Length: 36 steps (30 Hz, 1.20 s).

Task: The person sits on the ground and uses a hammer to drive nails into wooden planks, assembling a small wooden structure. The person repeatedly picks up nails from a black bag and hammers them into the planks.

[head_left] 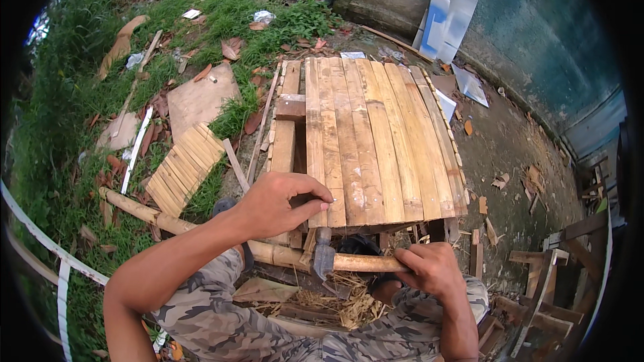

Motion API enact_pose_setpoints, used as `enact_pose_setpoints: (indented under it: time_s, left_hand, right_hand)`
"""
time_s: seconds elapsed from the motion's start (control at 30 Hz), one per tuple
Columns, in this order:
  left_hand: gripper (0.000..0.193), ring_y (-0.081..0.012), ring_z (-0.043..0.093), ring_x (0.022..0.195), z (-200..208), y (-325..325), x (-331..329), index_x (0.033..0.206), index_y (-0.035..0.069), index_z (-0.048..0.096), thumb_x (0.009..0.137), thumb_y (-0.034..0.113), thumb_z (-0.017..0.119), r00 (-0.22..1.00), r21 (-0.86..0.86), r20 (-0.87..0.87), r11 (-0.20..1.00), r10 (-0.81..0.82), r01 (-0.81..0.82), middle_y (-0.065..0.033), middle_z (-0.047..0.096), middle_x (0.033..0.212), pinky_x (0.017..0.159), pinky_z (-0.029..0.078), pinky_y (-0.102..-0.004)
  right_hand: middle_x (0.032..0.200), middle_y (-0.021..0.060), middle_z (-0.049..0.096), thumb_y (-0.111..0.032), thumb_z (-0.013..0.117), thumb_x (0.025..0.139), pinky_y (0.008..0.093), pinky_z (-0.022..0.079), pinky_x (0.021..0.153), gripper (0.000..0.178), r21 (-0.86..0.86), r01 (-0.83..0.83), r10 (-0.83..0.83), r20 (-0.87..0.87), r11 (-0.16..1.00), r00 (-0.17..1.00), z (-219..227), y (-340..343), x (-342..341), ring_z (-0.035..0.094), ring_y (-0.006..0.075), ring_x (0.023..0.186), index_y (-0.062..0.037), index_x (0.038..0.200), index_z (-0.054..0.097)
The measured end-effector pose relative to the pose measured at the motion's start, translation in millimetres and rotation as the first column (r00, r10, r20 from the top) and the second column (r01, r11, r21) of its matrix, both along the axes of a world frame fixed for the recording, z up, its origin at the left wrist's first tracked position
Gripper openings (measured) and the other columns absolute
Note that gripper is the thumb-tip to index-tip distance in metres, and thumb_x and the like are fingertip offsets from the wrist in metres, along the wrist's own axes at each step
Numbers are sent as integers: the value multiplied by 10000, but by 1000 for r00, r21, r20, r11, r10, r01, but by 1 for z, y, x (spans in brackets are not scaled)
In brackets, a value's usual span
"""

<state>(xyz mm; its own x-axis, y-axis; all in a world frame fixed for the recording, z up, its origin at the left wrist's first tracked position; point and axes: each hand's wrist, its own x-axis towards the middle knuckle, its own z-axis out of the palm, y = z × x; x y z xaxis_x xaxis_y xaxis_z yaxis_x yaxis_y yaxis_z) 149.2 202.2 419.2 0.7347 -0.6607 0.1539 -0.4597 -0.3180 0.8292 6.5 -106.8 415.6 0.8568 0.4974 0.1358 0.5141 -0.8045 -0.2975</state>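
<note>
My right hand [433, 269] is wrapped round the wooden handle of a hammer [365, 263]. The hammer's dark metal head [323, 260] hangs just off the near edge of a slatted wooden panel [376, 141]. Over the panel's near left corner, my left hand [285, 204] pinches thumb and forefinger together at the end of a slat. A tiny glint at those fingertips looks like a nail, mostly hidden by the fingers. Several small nail heads dot the slats along the near end. Beneath the slats, a wooden frame [284, 144] shows at the left side.
A bamboo pole [181, 224] lies across the ground at left, beside a smaller slatted piece [184, 169] and a flat board [201, 99]. Wood scraps and a wooden frame [547, 295] stand at right. A wall [523, 33] with leaning sheets [448, 20] rises behind.
</note>
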Motion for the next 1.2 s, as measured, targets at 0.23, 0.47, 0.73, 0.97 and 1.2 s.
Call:
enact_pose_setpoints:
  time_s: [0.23,0.47,0.73,0.97,1.2]
  left_hand:
    - [93,-210,725,881,-4,1,1,977,11,745,896,54,728,998,-59,55,998,-30,34,-99,749,940,787,561,-323]
    - [85,-226,718,868,-7,3,-1,981,16,732,901,40,720,991,-66,130,997,46,-37,-102,737,917,761,548,-328]
    - [138,-295,717,879,-7,6,0,1016,23,729,899,92,705,976,-4,210,998,64,-65,-143,742,961,794,568,-381]
    - [158,-291,726,905,-5,5,-1,1039,4,714,910,94,702,981,-23,170,995,98,-95,-152,741,983,805,572,-373]
    - [183,-265,733,898,-4,5,-1,1078,-6,694,923,91,697,982,-8,160,995,99,-99,-150,739,985,793,586,-356]
  right_hand:
    - [690,27,562,-207,827,681,387,475,515,345,-30,-1,1,-2,1000,1000,0,-2,-3,620,239,595,-119,969,659]
    - [690,21,564,-192,839,654,383,460,515,365,6,8,-8,8,1000,1000,0,-4,-8,617,233,595,-119,970,672]
    - [693,16,565,-209,799,747,363,493,511,275,-47,7,-6,18,999,1000,6,-3,-12,635,219,599,-132,948,627]
    - [684,18,556,-198,790,755,361,490,506,263,-41,19,-17,40,999,999,6,-2,-13,630,215,590,-132,952,628]
    - [659,24,556,-204,843,665,385,457,501,318,-17,37,-36,56,999,998,3,-1,-14,605,236,567,-128,917,666]
